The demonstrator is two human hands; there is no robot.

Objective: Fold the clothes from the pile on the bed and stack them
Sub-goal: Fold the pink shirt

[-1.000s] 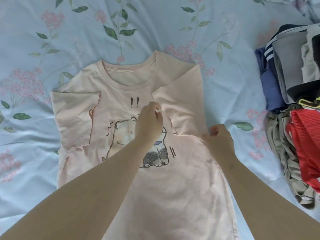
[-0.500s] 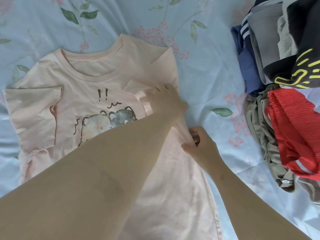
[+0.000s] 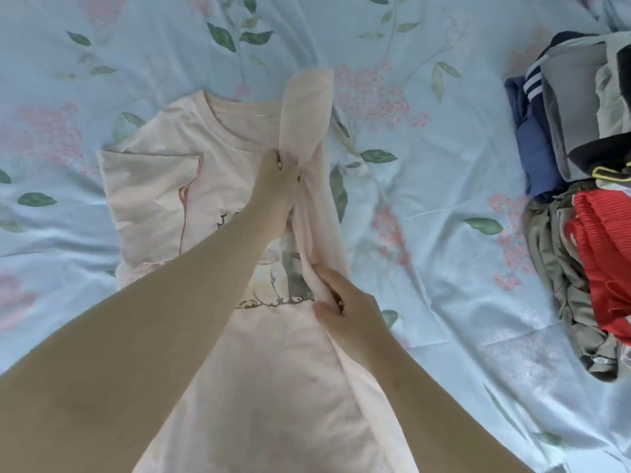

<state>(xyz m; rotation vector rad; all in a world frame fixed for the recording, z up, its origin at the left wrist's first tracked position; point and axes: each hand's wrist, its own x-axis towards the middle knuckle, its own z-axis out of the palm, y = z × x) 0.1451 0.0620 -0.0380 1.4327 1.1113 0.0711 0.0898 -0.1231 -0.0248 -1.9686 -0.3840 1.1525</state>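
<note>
A pale pink T-shirt with a bear print lies front up on the bed, its left sleeve folded in over the chest. My left hand pinches the shirt's right side near the shoulder and holds it lifted, so the cloth stands up in a ridge. Lower along that same edge, my right hand grips the fabric beside the print. My left forearm hides part of the print. At the right edge of the view sits the pile of unfolded clothes.
The bed is covered with a light blue sheet with pink flowers and green leaves. In the pile I see a red garment, an olive one, a blue one and a dark one with white stripes.
Both hands have taken hold of the shirt's right edge and raised it off the bed toward the middle. The right sleeve, flat before, now stands up.
</note>
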